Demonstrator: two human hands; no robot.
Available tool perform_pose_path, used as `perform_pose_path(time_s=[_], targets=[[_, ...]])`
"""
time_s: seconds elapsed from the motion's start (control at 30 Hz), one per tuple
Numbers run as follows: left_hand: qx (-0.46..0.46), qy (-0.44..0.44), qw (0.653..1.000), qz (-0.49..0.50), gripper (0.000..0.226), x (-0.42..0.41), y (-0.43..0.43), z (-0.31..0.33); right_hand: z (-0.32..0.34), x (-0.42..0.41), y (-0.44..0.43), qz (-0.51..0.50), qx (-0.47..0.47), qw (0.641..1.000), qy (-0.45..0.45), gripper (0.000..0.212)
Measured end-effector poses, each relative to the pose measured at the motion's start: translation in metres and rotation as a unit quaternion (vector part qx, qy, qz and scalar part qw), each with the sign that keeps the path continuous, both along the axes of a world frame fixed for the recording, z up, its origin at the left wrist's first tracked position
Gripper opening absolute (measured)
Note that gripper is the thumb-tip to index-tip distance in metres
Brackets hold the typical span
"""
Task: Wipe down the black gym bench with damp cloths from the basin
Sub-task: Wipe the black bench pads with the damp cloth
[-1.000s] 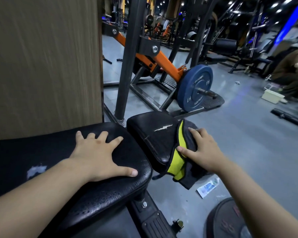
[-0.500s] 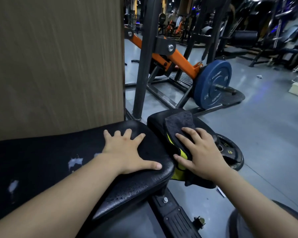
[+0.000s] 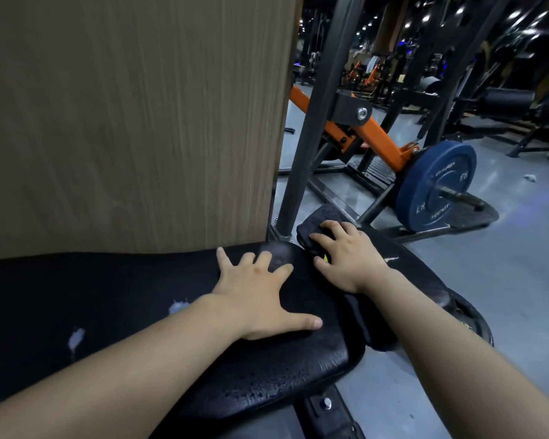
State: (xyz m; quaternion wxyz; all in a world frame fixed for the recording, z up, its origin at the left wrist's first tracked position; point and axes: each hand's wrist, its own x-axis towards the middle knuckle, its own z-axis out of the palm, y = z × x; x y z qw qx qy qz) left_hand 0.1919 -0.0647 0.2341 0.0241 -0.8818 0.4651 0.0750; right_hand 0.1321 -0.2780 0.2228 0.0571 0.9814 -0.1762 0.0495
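Dim gym, small ceiling lights, blurred background, wide-angle edge distortion

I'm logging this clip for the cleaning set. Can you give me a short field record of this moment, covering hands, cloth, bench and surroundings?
Left: left hand flat, fingers spread, resting on the long bench pad
Right: right hand pressing a dark cloth onto the small seat pad
Cloth: dark, with a bit of yellow showing by the fingers
Bench surface: black, with pale worn spots towards the left
Basin: not in view
Nearby: wooden panel behind the bench, blue weight plate on the floor rack
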Motion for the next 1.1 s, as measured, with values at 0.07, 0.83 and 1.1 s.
perform_pose_path(time_s=[0.07,0.83,1.1], targets=[[-0.018,0.016,1.000,0.013,0.111,0.011,0.013,0.003,0.002,0.014,-0.002,-0.010,0.014,1.000,0.006,0.072],[0.028,0.013,0.997,0.070,0.119,0.028,0.108,-0.005,0.009,-0.061,0.088,-0.132,0.322,0.900,-0.262,0.046],[0.023,0.004,0.997,0.072,0.114,0.031,0.140,0.002,0.022,-0.046,0.121,-0.098,0.357,0.922,-0.117,0.058]])
